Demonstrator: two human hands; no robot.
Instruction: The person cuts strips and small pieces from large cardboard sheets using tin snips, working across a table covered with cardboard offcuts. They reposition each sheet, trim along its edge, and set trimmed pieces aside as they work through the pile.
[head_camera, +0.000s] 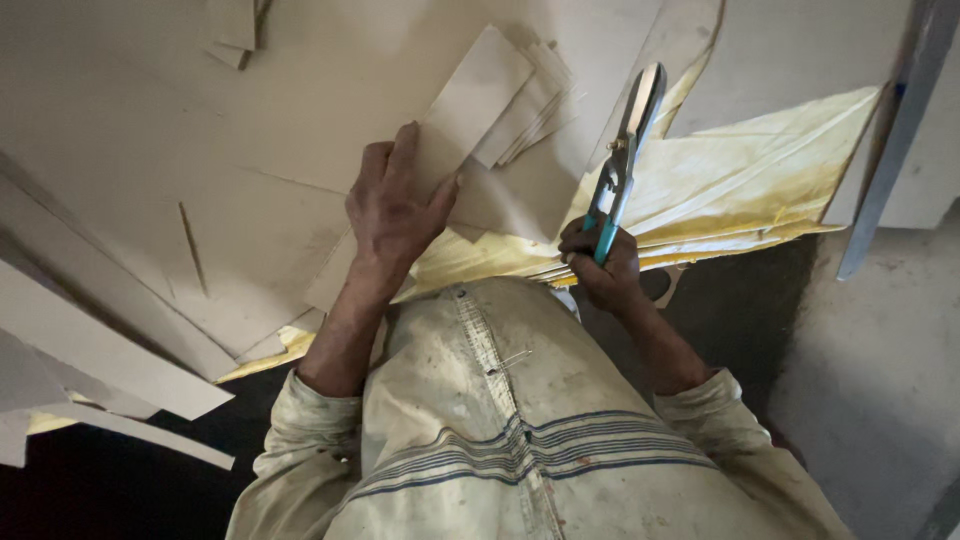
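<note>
Left hand (395, 205) flat, fingers spread, palm down, forearm extended. Right hand (600, 262) fisted in a grip, wrist bent, sleeve pushed up.

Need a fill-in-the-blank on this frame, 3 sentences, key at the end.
1. The right hand holds a pair of shears with ____ handles.
2. The left hand presses on a stack of beige ____.
3. The shears' blades are ____, pointing away from the person.

Missing words: teal; sheets; closed
</note>
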